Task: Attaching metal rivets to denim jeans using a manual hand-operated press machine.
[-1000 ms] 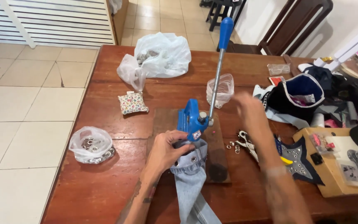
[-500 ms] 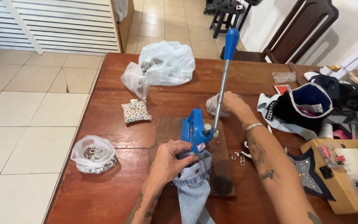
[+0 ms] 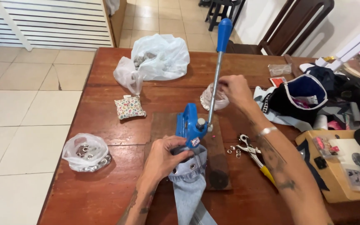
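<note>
Since half a second ago, my right hand (image 3: 233,88) has moved off the tall handle and now sits at the small clear cup (image 3: 214,96) just above the middle of the frame. Its fingers are pinched close together at the cup's rim. I cannot tell if they have anything small between them.

My left hand (image 3: 163,158) has stayed where it was, low in the middle of the frame. It is pressed flat with bent fingers on the jeans piece (image 3: 190,183), holding the cloth under the blue hand press (image 3: 193,125). It is not a tight fist, more of a push down.

I see the jeans piece running from the press to the bottom edge of the frame. It already has small metal rings in it near my fingers. I think it is soft and floppy but thick, so it will not tear, though it can slide. The best place to hold it is flat, close beside the press, as my left hand does now.

I judge the press to be heavy and hard. It stands on a dark board (image 3: 217,166) on the wooden table (image 3: 96,196). Its long bar ends in a blue grip (image 3: 224,31) near the top of the frame, and that is the place to take it. The cup looks light and easy to tip.
</note>
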